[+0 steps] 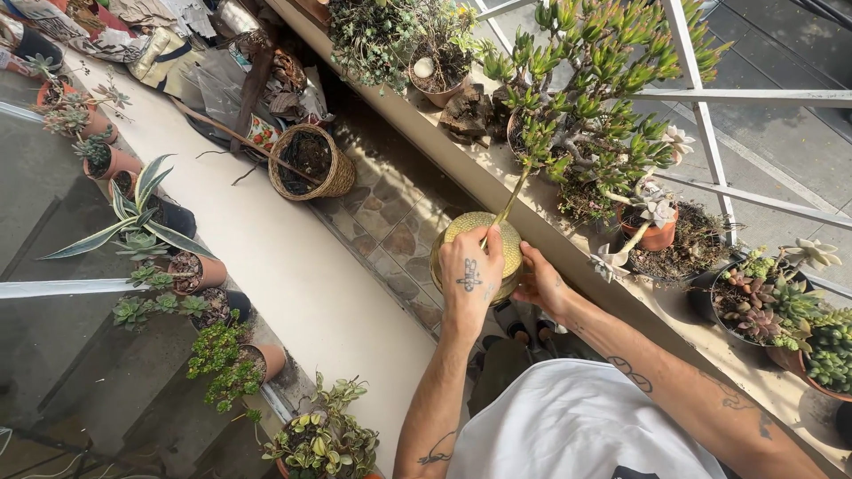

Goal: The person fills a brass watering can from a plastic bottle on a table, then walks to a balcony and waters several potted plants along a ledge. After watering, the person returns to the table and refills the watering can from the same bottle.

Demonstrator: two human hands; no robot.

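Your left hand [470, 270] presses the cutting's thin, snappable stem [508, 206] into the brass-coloured pot [508, 253], your right hand [540, 282] cupping its likely slippery wall.

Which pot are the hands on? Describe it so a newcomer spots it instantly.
Start at the long ledge crowded with succulents, right of the stone-tiled floor. The round golden pot is held beside it between left hand and right hand; neighbouring pots are terracotta or wicker.

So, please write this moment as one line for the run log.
left hand: on top of gold pot, at plant stem | right hand: holding pot side | place: above ledge of potted succulents
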